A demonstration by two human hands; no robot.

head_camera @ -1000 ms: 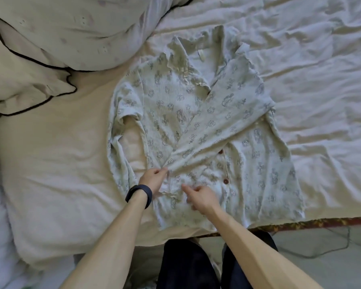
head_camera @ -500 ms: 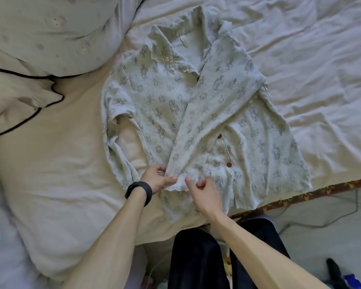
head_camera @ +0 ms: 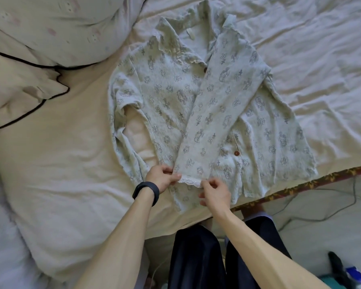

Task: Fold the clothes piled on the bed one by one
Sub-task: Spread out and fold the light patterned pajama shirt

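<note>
A pale green, long-sleeved cotton pyjama shirt printed with small grey figures and crosses [head_camera: 165, 101] lies face up and spread flat on the bed [head_camera: 61, 163]. Its collar points away from the person and its hem lies at the near edge, beside the patterned mattress border [head_camera: 313, 180]. Laid flat like this, its seams give straight lines to fold along.

One long sleeve [head_camera: 213, 105] slants across the buttoned front, from the far shoulder down to the hem. That keeps its bulk inside the outline of the body instead of trailing on the crumpled white sheet [head_camera: 311, 49].

The left hand [head_camera: 162, 177], with a black band [head_camera: 146, 191] on its wrist, pinches one corner of the sleeve's white lace cuff [head_camera: 191, 182] between thumb and fingers. The right hand [head_camera: 215, 192] pinches the other corner. A grip at both corners keeps the cuff taut and flat (one grip alone would let it bunch). I judge the aim is to square the cuff with the hem.

The other sleeve [head_camera: 121, 126] lies in a loose loop beside the body, on the person's left, and is not yet folded in. It looks the likely next step.
</note>
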